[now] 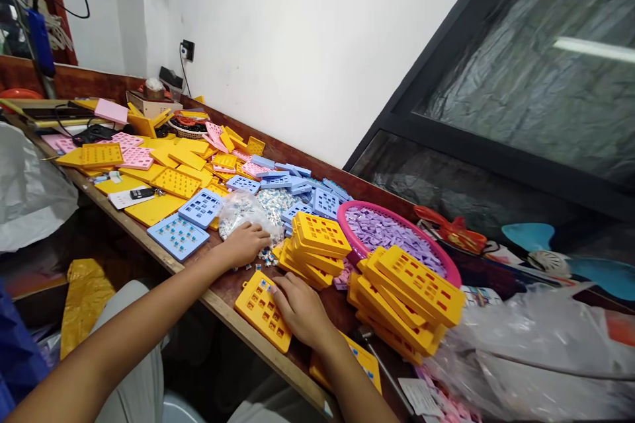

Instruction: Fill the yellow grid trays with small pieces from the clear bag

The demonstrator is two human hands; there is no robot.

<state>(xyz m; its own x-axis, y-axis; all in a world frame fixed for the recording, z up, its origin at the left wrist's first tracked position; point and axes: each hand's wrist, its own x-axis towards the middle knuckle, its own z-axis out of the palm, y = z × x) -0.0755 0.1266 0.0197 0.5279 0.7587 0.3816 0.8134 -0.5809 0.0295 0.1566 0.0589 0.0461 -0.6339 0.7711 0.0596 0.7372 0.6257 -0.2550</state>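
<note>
Bare forearms (149,317) cross the bench (223,294), right hand (303,312) half-curled on a yellow tray (265,317), left hand (245,243) loosely bent against a clear bag (241,210), both fingers' grip unclear.

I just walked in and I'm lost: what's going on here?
A person is working with both hands at a crowded table. The left hand is at a clear bag beside small white-and-blue pieces; the right hand rests on a slotted yellow tray. Stacked yellow trays and a pink basket of purple pieces stand farther right.
</note>
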